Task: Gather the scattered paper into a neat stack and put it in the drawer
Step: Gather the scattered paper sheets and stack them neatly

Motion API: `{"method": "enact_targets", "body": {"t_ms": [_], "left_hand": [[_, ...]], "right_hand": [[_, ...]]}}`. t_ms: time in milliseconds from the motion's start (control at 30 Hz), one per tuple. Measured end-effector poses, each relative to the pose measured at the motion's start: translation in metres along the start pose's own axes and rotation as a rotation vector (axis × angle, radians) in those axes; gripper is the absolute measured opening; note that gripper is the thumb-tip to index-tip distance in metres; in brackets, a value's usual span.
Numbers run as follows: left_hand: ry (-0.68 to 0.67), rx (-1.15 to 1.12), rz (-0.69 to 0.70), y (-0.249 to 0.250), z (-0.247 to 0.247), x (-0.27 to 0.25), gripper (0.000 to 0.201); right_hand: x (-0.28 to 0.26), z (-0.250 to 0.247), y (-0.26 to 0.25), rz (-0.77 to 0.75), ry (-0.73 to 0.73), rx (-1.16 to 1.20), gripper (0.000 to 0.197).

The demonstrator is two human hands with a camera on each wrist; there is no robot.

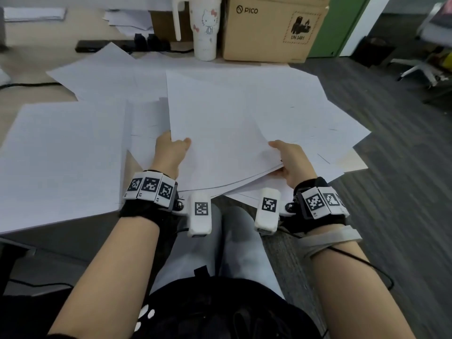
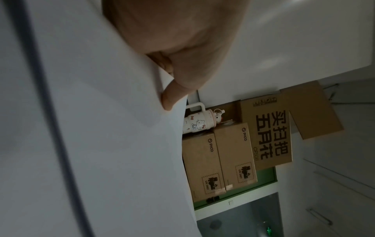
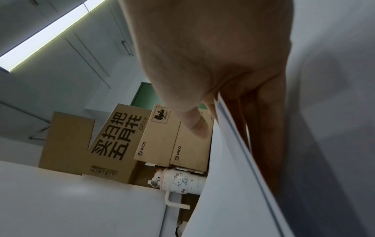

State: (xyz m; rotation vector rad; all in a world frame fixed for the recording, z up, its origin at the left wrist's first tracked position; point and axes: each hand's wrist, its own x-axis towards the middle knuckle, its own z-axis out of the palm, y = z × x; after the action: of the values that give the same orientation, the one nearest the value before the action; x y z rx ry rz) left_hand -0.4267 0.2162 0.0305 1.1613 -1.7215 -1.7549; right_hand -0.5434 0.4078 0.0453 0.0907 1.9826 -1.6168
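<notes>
Gripping a bundle of white sheets at frame centre of the head view, both hands held it just above the worktop. Left hand pinched the bundle's lower left corner, thumb on top, other fingers hidden under the paper; the left wrist view showed the thumb pressed against the sheet edge. Right hand pinched the lower right edge, thumb on top, fingers underneath, as the right wrist view showed several sheet edges running between thumb and fingers. Held sheets sagged a little along the near edge and were not squared; edges fanned. More loose paper lay spread over the worktop at left, and other sheets stuck out to the right past the table edge, overlapping at different angles. A sheet also lay in the upper left under the bundle. No drawer could be made out in any view. At top centre stood a white cartoon-cat tumbler with a handle, just beside a brown cardboard box printed PICO. A black power strip lay to the left of the tumbler. Dark wood-pattern floor filled the right side, with a chair base at upper right. Both wrists wore marker-tagged bands.
</notes>
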Motion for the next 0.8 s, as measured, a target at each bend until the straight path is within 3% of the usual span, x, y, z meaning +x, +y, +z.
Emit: {"method": "enact_targets", "body": {"t_ms": [67, 200, 367, 500, 567, 667, 800], "left_hand": [[0.018, 0.020, 0.014, -0.003, 0.004, 0.001, 0.030], [0.056, 0.005, -0.009, -0.005, 0.004, 0.003, 0.055], [0.114, -0.008, -0.030, -0.005, -0.004, 0.008, 0.073], [0.158, -0.028, -0.049, -0.002, -0.010, 0.014, 0.067], [0.107, -0.078, -0.022, 0.002, -0.013, 0.014, 0.050], [0.129, -0.140, 0.148, 0.012, -0.013, 0.007, 0.019], [0.143, -0.257, 0.377, 0.033, -0.016, -0.006, 0.017]], "right_hand": [[-0.001, 0.004, 0.000, -0.022, -0.052, -0.052, 0.007], [-0.003, 0.006, 0.005, -0.111, -0.137, -0.073, 0.026], [-0.003, 0.000, 0.008, -0.230, -0.148, 0.122, 0.031], [-0.007, -0.005, 0.005, -0.347, -0.171, 0.218, 0.035], [-0.010, -0.006, 0.003, -0.403, -0.206, 0.256, 0.035], [-0.013, -0.005, 0.001, -0.490, -0.235, 0.243, 0.034], [-0.013, -0.006, -0.004, -0.593, -0.241, 0.164, 0.034]]}}
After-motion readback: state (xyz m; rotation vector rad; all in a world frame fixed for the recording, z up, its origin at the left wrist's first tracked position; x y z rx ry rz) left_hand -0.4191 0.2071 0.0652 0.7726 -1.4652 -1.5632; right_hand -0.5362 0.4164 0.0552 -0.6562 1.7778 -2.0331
